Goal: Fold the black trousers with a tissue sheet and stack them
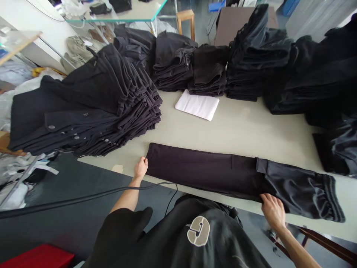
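Black T-shirt [167, 238] first, since it is the wearer's own and nearest: its round beige patch [198, 231] bears one bold dark, angular mark, something like a C or G. On the worktable [245, 128], black cargo trousers [200, 169] lie folded lengthwise along the near edge, hem towards the left, gathered elastic waistband [333, 199] towards the right end. A pocket flap [262, 165] shows on their far side.

The person's left hand [141, 167] is closed, pinching the hem's near corner. The right hand [273, 208] is partly curled, fingertips over the long side nearest the person, below the flap; whether they grip the cloth I can't tell.

Over at the worktable's left end slumps a fanned pile of dark garments [83, 89], studded with snaps; the little metal emblem [85, 114] on top is too small to read. Folded black stacks [210, 70] line the far edge, and a white paper [198, 105] touches them. Near the left arm runs a black cable [92, 195].
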A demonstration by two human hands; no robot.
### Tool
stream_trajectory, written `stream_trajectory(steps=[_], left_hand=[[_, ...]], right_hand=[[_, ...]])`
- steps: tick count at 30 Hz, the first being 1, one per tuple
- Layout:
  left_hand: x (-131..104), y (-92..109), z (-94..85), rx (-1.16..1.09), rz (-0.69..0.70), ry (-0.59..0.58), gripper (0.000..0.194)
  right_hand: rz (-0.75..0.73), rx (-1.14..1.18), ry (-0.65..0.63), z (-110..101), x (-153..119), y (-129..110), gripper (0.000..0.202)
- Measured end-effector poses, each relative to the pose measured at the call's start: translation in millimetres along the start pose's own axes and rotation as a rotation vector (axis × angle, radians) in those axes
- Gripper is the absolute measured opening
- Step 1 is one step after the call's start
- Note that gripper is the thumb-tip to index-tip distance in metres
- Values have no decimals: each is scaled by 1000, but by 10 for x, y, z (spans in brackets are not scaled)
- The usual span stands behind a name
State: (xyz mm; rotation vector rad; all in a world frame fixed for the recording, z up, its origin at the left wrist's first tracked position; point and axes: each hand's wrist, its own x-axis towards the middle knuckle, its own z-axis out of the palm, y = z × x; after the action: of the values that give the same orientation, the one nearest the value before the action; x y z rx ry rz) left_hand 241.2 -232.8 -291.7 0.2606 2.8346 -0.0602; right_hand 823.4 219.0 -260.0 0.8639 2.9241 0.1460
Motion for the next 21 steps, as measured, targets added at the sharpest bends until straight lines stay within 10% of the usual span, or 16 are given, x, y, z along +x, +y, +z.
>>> stream_trajectory(steps=[9, 16, 21], left_hand=[[-200, 193, 11, -11, 20, 91, 38], [56, 440, -142, -272, -46, -34, 58], [257, 337, -236, -501, -63, -251, 34]], right_hand=[[30, -35, -43, -63, 70, 270, 37], [-48, 232, 63, -385, 1364, -612, 36], [-55, 197, -92, -408, 2158, -1173, 33]])
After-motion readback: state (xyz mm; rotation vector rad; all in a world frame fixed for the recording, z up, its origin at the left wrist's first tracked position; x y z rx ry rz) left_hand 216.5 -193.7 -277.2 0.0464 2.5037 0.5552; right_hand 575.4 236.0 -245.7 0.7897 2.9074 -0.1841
